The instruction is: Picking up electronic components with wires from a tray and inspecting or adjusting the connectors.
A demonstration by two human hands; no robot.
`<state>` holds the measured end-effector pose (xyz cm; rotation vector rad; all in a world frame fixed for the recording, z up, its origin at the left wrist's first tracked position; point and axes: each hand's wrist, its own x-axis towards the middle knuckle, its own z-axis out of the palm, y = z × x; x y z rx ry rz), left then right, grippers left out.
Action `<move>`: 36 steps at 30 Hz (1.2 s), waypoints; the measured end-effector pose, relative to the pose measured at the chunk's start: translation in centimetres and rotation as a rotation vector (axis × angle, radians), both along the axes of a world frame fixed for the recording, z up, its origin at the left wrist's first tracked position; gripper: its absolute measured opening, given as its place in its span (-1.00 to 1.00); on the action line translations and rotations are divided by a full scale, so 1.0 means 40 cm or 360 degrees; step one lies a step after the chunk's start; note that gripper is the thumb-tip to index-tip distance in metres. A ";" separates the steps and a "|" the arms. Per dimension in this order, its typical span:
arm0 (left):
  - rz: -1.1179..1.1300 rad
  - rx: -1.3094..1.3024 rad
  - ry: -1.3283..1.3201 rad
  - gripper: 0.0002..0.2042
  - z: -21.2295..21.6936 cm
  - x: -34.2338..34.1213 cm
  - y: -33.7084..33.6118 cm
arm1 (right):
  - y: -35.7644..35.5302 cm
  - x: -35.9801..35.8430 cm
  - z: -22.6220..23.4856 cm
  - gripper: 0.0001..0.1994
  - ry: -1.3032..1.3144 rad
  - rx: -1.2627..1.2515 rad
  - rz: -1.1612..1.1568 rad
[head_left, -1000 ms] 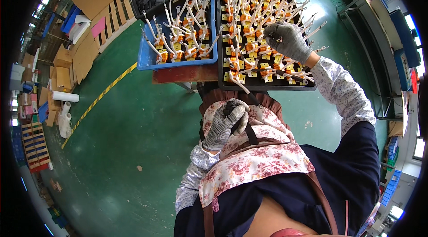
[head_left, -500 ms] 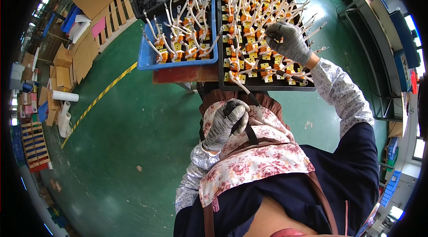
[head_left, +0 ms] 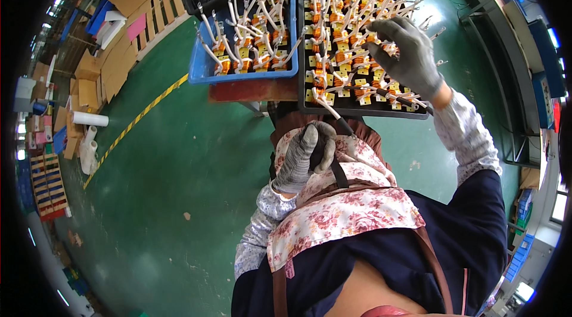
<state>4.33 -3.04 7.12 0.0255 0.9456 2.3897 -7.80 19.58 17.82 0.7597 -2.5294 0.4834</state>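
Coils [head_left: 341, 46]: orange-wound, white-leaded, yellow-tabbed, upright | left hand [head_left: 300, 159] curled around something dark [head_left: 318, 151] | right hand [head_left: 412, 59] open above coils

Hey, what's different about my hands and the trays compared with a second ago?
Your right hand has opened, thumb and fingers now spread apart, and shifted slightly right over the black tray. Your left hand has changed its hold on dark material, its thumb now straighter. I can't make out anything newly taken or released. Both the black tray and blue tray stayed put, still filled.
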 end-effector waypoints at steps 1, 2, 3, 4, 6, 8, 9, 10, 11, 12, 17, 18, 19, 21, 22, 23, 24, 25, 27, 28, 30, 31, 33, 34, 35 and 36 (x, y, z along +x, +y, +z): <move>-0.0011 0.0081 -0.0009 -0.58 -0.008 -0.006 -0.001 | -0.014 0.030 0.020 -0.72 0.0119 0.0105 0.0038; -0.0007 0.0110 -0.0023 -0.53 -0.016 -0.007 -0.001 | -0.039 0.063 0.034 -0.70 -0.0082 0.0010 0.0286; -0.0020 0.0101 -0.0029 -0.53 -0.016 -0.014 0.005 | -0.057 0.098 0.041 -0.67 -0.0278 -0.0080 0.0503; -0.0016 0.0132 -0.0015 -0.51 -0.015 -0.020 0.010 | -0.080 0.126 0.023 -0.64 -0.0484 -0.0183 0.0597; 0.0099 -0.0068 0.0071 -0.47 0.024 -0.026 0.030 | -0.111 0.169 -0.012 -0.59 -0.0706 -0.0296 0.0650; 0.0024 -0.0011 0.0113 -0.41 0.036 -0.039 0.034 | -0.132 0.186 -0.025 -0.52 -0.0700 -0.0290 0.0536; -0.0029 0.0046 0.0153 -0.34 0.042 -0.042 0.034 | -0.140 0.186 -0.030 -0.52 -0.0698 -0.0293 0.0542; 0.0095 0.0015 0.0127 -0.31 0.052 -0.033 0.041 | -0.146 0.186 -0.036 -0.52 -0.0650 -0.0377 0.0516; 0.0098 0.0010 0.0129 -0.31 0.057 -0.032 0.040 | -0.151 0.185 -0.039 -0.52 -0.0601 -0.0462 0.0488; 0.0069 -0.0068 0.0177 -0.31 0.060 -0.032 0.037 | -0.155 0.188 -0.034 -0.56 -0.0712 -0.0471 0.0534; 0.0085 -0.0123 0.0068 -0.41 0.067 -0.028 0.036 | -0.160 0.184 -0.056 -0.65 -0.0766 -0.0542 0.0515; 0.0082 -0.0119 0.0071 -0.41 0.062 -0.030 0.025 | -0.155 0.180 -0.054 -0.66 -0.0795 -0.0632 0.0440; -0.0015 -0.0123 0.0121 -0.51 0.050 -0.034 0.010 | -0.150 0.175 -0.052 -0.67 -0.0822 -0.0722 0.0363; -0.0101 -0.0129 0.0169 -0.61 0.048 -0.040 0.004 | -0.142 0.161 -0.051 -0.71 -0.0747 -0.0814 0.0304; -0.0071 -0.0180 0.0141 -0.66 0.055 -0.037 0.006 | -0.134 0.155 -0.059 -0.71 -0.0753 -0.0800 0.0331; -0.0045 -0.0230 0.0113 -0.71 0.059 -0.036 0.006 | -0.129 0.151 -0.067 -0.71 -0.0759 -0.0788 0.0354; -0.0047 -0.0228 0.0114 -0.71 0.052 -0.038 0.006 | -0.129 0.153 -0.066 -0.71 -0.0758 -0.0786 0.0352; -0.0030 -0.0225 0.0129 -0.73 0.042 -0.040 0.005 | -0.132 0.158 -0.060 -0.68 -0.1071 -0.0997 0.0316; -0.0019 -0.0218 0.0144 -0.76 0.052 -0.042 0.008 | -0.133 0.169 -0.064 -0.64 -0.1382 -0.1204 0.0268; 0.0007 -0.0242 0.0100 -0.77 0.067 -0.043 0.010 | -0.132 0.173 -0.081 -0.62 -0.1526 -0.1306 0.0390; 0.0030 -0.0262 0.0062 -0.79 0.082 -0.043 0.015 | -0.132 0.177 -0.094 -0.61 -0.1639 -0.1263 0.0640; 0.0061 -0.0303 0.0098 -0.78 0.084 -0.040 0.018 | -0.126 0.182 -0.093 -0.65 -0.1733 -0.1119 0.0594; 0.0104 -0.0343 0.0140 -0.78 0.074 -0.037 0.013 | -0.139 0.190 -0.068 -0.67 -0.1801 -0.1431 0.0560; 0.0084 -0.0289 0.0127 -0.78 0.055 -0.035 0.006 | -0.139 0.177 -0.043 -0.66 -0.1869 -0.1569 0.0527; 0.0060 -0.0232 0.0110 -0.77 0.037 -0.033 0.000 | -0.134 0.153 -0.019 -0.64 -0.1939 -0.1710 0.0485; 0.0049 -0.0270 0.0052 -0.76 0.047 -0.031 -0.007 | -0.124 0.125 0.011 -0.65 -0.1909 -0.1656 0.0419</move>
